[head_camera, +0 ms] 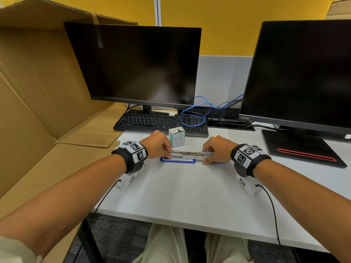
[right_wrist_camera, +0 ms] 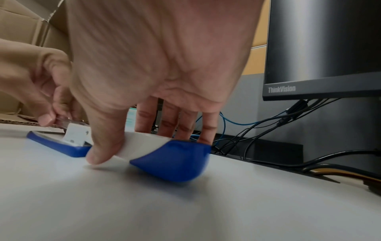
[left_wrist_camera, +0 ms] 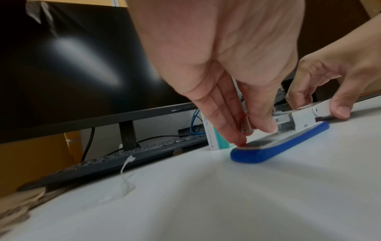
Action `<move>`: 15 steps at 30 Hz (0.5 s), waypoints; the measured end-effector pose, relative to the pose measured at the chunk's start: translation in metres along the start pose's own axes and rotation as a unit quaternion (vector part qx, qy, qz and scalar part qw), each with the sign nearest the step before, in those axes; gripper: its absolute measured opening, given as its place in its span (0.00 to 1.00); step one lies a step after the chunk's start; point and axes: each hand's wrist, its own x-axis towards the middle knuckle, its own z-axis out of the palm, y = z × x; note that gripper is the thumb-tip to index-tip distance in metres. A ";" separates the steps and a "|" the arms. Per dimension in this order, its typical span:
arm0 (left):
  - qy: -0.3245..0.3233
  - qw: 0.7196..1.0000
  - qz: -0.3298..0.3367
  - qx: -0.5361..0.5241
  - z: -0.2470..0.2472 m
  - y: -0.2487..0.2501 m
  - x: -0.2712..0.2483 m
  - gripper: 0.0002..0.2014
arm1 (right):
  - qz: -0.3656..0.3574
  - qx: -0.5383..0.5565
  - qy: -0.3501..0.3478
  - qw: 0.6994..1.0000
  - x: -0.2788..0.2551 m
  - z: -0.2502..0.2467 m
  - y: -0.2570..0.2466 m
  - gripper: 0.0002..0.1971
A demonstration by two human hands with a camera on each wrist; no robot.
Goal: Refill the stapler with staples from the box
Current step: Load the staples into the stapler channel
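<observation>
The stapler (head_camera: 178, 160) lies opened out flat on the white desk, its blue base (left_wrist_camera: 278, 146) on the left and its white-and-blue cover (right_wrist_camera: 175, 161) folded back to the right. My left hand (head_camera: 158, 144) pinches the front end of the stapler's silvery metal magazine (left_wrist_camera: 244, 124) between thumb and fingers, just above the base. Whether staples lie in it is hidden. My right hand (right_wrist_camera: 144, 143) grips the cover, thumb on the near side and fingers on the far side. The white-and-teal staple box (head_camera: 177, 137) stands upright just behind the stapler, its top flap open.
A black keyboard (head_camera: 152, 121) and a monitor (head_camera: 136, 65) stand behind the box; a second monitor (head_camera: 300, 73) and its base (head_camera: 303, 149) are at the right. Blue and black cables (head_camera: 195, 114) lie between them. Flattened cardboard (head_camera: 38, 111) covers the left side.
</observation>
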 end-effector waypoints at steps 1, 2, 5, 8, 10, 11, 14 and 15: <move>-0.008 1.000 0.000 0.008 -0.001 0.001 0.002 0.09 | 0.004 -0.002 0.001 1.000 -0.001 -0.001 0.001 0.21; -0.015 1.000 0.001 0.015 -0.003 0.002 0.004 0.10 | 0.006 -0.004 0.003 1.000 -0.001 -0.001 0.002 0.21; -0.032 0.999 -0.001 0.033 -0.006 0.005 0.007 0.10 | 0.014 -0.010 0.009 1.000 -0.003 -0.005 0.005 0.23; -0.039 0.998 -0.005 0.039 -0.007 0.007 0.009 0.10 | 0.014 -0.001 0.022 1.000 -0.006 -0.011 0.008 0.22; -0.044 0.998 -0.007 0.041 -0.007 0.007 0.010 0.11 | 0.007 0.012 0.039 0.999 -0.006 -0.015 0.008 0.19; -0.046 0.998 -0.010 0.042 -0.007 0.008 0.010 0.11 | 0.007 0.018 0.050 0.999 -0.006 -0.017 0.008 0.18; -0.049 0.998 -0.016 0.037 -0.007 0.007 0.012 0.11 | 0.006 0.032 0.086 0.996 -0.006 -0.022 0.006 0.18; -0.049 0.998 -0.017 0.037 -0.007 0.007 0.012 0.11 | 0.004 0.032 0.096 0.995 -0.005 -0.024 0.004 0.19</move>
